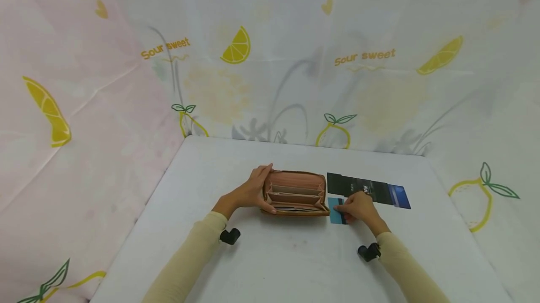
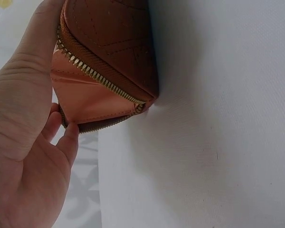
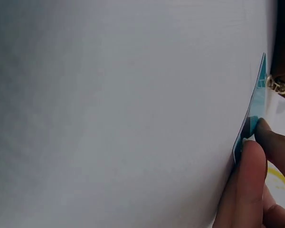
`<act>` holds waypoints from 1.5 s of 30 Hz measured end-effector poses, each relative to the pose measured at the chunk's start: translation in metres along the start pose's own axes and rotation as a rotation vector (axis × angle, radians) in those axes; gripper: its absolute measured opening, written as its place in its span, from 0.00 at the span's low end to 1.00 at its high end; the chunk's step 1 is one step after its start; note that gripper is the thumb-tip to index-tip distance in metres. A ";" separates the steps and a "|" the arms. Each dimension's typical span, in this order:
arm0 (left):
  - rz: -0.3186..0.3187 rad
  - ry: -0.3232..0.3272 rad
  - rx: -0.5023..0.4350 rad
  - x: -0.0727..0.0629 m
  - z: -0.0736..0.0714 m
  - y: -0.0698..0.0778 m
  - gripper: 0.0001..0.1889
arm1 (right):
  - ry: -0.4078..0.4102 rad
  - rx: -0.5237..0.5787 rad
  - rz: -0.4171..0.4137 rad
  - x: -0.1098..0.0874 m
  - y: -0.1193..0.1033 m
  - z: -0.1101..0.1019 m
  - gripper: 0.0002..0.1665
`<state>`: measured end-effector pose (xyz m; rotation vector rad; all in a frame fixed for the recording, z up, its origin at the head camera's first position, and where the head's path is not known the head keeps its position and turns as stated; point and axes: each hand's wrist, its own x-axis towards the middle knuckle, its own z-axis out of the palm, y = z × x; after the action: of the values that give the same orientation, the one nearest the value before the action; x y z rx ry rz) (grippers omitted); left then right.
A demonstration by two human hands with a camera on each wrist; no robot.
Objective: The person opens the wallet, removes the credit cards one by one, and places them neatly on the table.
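Observation:
A brown zip-around wallet (image 1: 297, 180) lies unzipped on the table, its pinkish inner pockets facing up. My left hand (image 1: 250, 192) grips its left end, thumb on the near edge and fingers at the far edge. In the left wrist view the brass zipper (image 2: 104, 80) runs around the wallet's spread end. Just right of the wallet, my right hand (image 1: 362, 209) pinches a light blue card (image 1: 333, 203) with a dark stripe. The right wrist view shows that card (image 3: 258, 102) tilted, thumb and finger on its lower end, close to the wallet's zipper.
An overlapping row of dark cards (image 1: 381, 192) lies beyond my right hand, with a blue card (image 1: 400, 197) at its right end. The white table (image 1: 287, 261) meets lemon-printed cloth (image 1: 270, 92) at the back and sides.

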<state>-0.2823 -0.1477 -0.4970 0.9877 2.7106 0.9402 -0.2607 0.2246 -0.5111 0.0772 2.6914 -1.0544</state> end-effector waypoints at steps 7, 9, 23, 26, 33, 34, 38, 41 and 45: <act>0.001 -0.001 -0.003 0.000 -0.001 0.001 0.73 | 0.031 -0.150 -0.037 -0.004 -0.004 0.001 0.18; 0.007 -0.001 0.001 0.000 0.000 0.001 0.73 | 0.051 -0.215 -0.055 -0.006 -0.006 0.000 0.18; 0.009 0.009 0.006 0.002 0.002 -0.003 0.73 | 0.107 -0.185 -0.153 -0.015 -0.021 -0.006 0.16; 0.008 0.004 0.003 0.002 0.002 -0.002 0.73 | 0.202 -0.151 -0.362 -0.020 -0.039 -0.005 0.09; 0.018 0.002 0.016 0.001 0.002 -0.003 0.74 | 0.158 -0.170 -0.852 -0.038 -0.078 0.013 0.09; 0.025 0.004 0.019 0.001 0.002 -0.003 0.74 | 0.130 -0.194 -0.876 -0.040 -0.082 0.016 0.10; 0.051 0.016 0.029 0.001 0.002 -0.003 0.74 | 0.046 -0.310 -0.889 -0.043 -0.089 0.023 0.10; 0.062 0.020 0.027 0.000 0.003 -0.003 0.74 | 0.030 -0.373 -0.870 -0.043 -0.091 0.027 0.09; 0.048 0.012 0.017 -0.001 0.004 -0.003 0.74 | 0.033 -0.464 -0.863 -0.042 -0.093 0.032 0.08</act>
<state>-0.2824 -0.1483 -0.5019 1.0574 2.7208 0.9356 -0.2259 0.1366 -0.4615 -1.2363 2.9455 -0.5341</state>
